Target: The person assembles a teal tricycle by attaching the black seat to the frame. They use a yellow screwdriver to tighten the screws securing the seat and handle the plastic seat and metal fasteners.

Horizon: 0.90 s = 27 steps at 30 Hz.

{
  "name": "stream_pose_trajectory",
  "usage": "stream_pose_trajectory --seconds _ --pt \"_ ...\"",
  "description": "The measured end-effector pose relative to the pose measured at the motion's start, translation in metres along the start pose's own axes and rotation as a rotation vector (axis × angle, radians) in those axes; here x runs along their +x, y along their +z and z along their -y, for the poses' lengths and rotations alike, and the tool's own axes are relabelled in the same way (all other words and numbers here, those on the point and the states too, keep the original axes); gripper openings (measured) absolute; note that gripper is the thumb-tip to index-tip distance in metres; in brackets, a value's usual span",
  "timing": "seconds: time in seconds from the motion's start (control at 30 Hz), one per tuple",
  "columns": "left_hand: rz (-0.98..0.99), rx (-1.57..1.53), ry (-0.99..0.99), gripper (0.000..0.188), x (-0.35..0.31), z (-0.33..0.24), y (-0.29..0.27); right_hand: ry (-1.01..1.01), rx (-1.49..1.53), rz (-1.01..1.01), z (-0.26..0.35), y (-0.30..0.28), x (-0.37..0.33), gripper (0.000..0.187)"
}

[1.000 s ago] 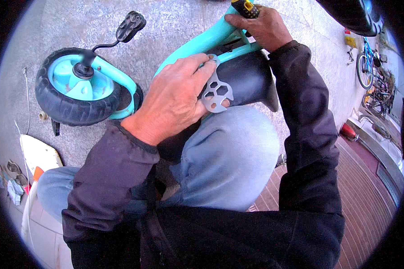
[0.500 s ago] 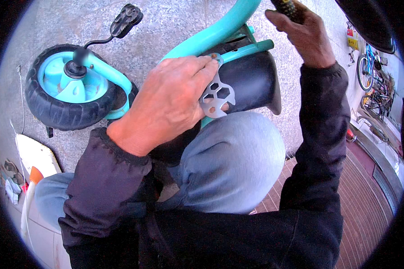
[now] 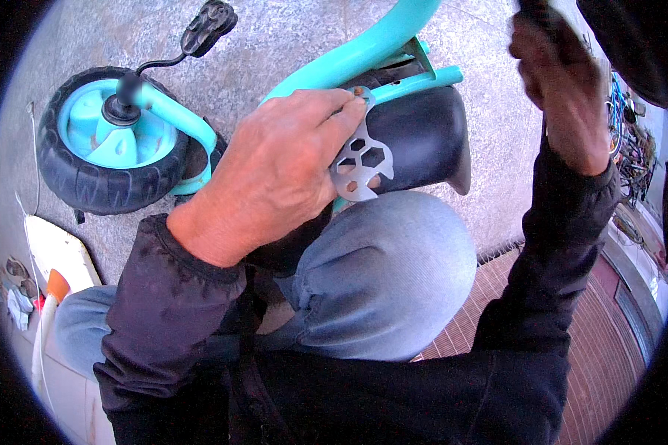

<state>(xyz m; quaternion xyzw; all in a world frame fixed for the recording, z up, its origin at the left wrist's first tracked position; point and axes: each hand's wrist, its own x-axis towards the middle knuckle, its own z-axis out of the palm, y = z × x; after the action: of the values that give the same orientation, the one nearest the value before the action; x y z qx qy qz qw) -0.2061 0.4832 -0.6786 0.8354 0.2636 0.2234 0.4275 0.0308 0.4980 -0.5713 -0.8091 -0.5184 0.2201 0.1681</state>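
My left hand (image 3: 267,167) is closed around a flat silver multi-hole spanner (image 3: 367,157), which stands up against the thin teal tube (image 3: 412,87) of a small bike. Beneath that tube lies a smooth black mudguard (image 3: 427,133). The thick teal frame tube (image 3: 349,52) curves away beyond my knuckles. Raised at the upper right, my right hand (image 3: 564,93) grips a dark-handled tool (image 3: 539,15); motion smears it and its far end is out of view. My left fingertips are partly hidden behind the spanner.
At the left is a teal wheel with a black tyre (image 3: 74,182), and a black pedal (image 3: 209,30) on a bent crank. My jeans-covered knee (image 3: 393,274) is under the mudguard. A white board (image 3: 59,248) and an orange-tipped handle (image 3: 58,285) lie lower left. Bicycles (image 3: 634,148) stand far right.
My right hand has swung right and slightly down with the dark-handled tool, away from the bike. My left hand keeps its hold on the spanner, nearly in the same place.
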Motion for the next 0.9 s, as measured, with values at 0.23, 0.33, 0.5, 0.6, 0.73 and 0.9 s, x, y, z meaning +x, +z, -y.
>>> stream_pose_trajectory --seconds 0.23,0.33,0.5,0.6,0.73,0.9 --pt "0.033 0.032 -0.048 0.058 -0.004 0.001 -0.001 -0.556 -0.146 0.433 -0.023 0.020 -0.003 0.035" --pt "-0.008 0.046 -0.030 0.057 -0.005 0.004 0.000 -0.586 -0.382 0.459 -0.005 0.019 0.003 0.032" --pt "0.013 0.022 -0.050 0.057 -0.006 0.003 -0.001 -0.878 -0.386 0.238 0.014 0.025 0.006 0.032" --pt "0.031 0.025 -0.037 0.057 -0.004 0.004 0.000 -0.877 -0.638 0.426 0.012 0.019 -0.003 0.033" --pt "0.004 0.020 -0.045 0.058 -0.008 0.006 -0.001 -0.797 -0.555 0.460 0.015 0.014 0.005 0.029" --pt "0.039 0.017 -0.038 0.059 -0.006 0.006 0.000 -0.818 -0.727 0.518 0.012 0.020 -0.011 0.028"
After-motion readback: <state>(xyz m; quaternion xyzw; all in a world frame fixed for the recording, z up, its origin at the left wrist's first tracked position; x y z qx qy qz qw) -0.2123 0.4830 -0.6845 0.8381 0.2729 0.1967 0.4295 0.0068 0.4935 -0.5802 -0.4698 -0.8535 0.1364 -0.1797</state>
